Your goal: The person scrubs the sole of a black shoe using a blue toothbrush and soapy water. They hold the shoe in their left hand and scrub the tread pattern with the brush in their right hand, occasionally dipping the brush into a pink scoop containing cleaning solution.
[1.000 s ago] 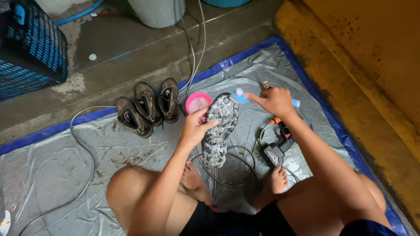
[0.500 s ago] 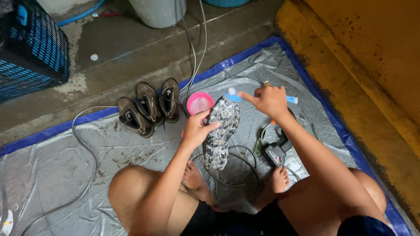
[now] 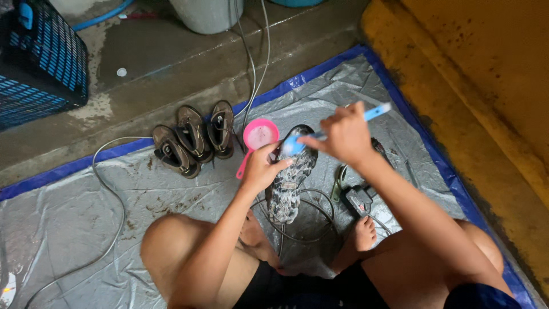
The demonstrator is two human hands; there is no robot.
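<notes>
I sit on a grey plastic sheet (image 3: 86, 229) with my knees up. My left hand (image 3: 260, 169) grips the side of a patterned grey sandal (image 3: 289, 186), sole up, held over the sheet. My right hand (image 3: 343, 134) is closed on a blue toothbrush (image 3: 377, 111); its head rests on the sandal's toe end. A small pink bowl with a handle (image 3: 260, 136) stands just beyond the sandal.
Three dark brown shoes (image 3: 191, 140) lie in a row at the sheet's far edge. Cables (image 3: 106, 189) loop across the sheet, and a black tool (image 3: 357, 200) lies by my right foot. A blue crate (image 3: 40, 63) and a grey bucket (image 3: 206, 14) stand on the concrete behind.
My right hand has brought the toothbrush in from the right onto the sandal's toe. My left hand has kept its hold on the sandal.
</notes>
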